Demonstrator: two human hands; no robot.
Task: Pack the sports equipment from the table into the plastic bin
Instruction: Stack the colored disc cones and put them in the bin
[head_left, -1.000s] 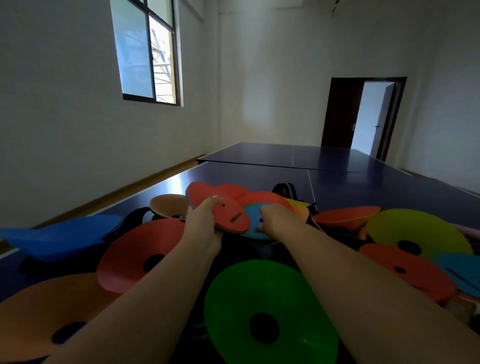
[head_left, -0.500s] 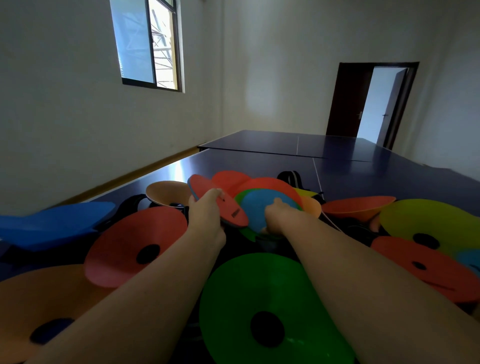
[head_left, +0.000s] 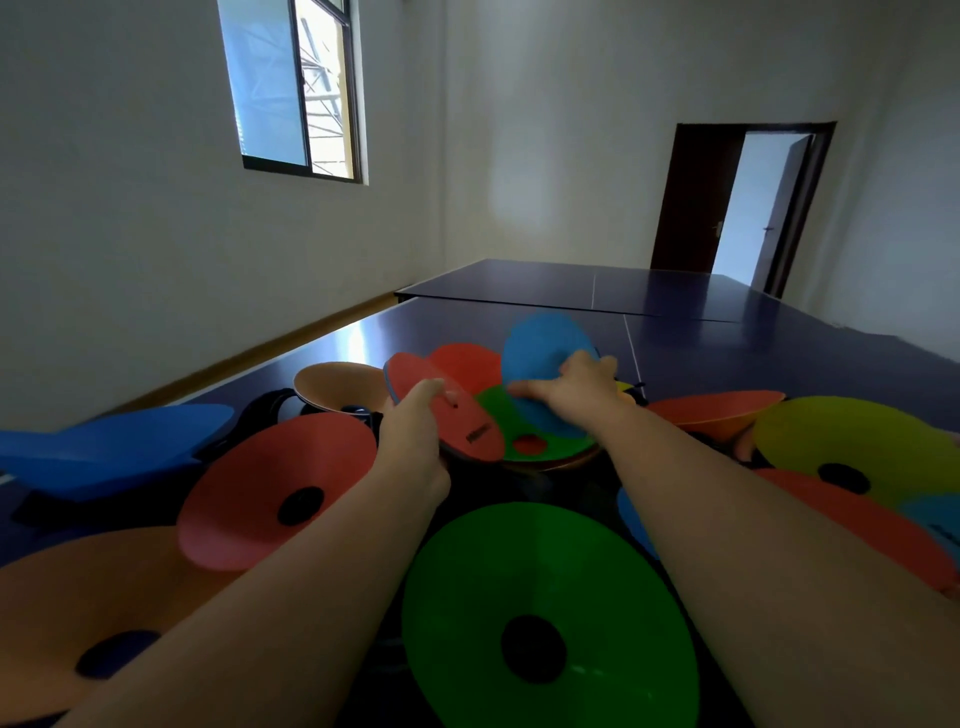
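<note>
One blue cone (head_left: 545, 358) higher, one paddle (head_left: 457, 421).

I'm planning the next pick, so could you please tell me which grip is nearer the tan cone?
Left. The left grip holds a red paddle just right of the tan cone; the right grip is farther right, holding a blue disc.

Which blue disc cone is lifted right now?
The blue cone gripped by the right hand, tilted up above the stack; the far-left blue cone lies untouched.
</note>
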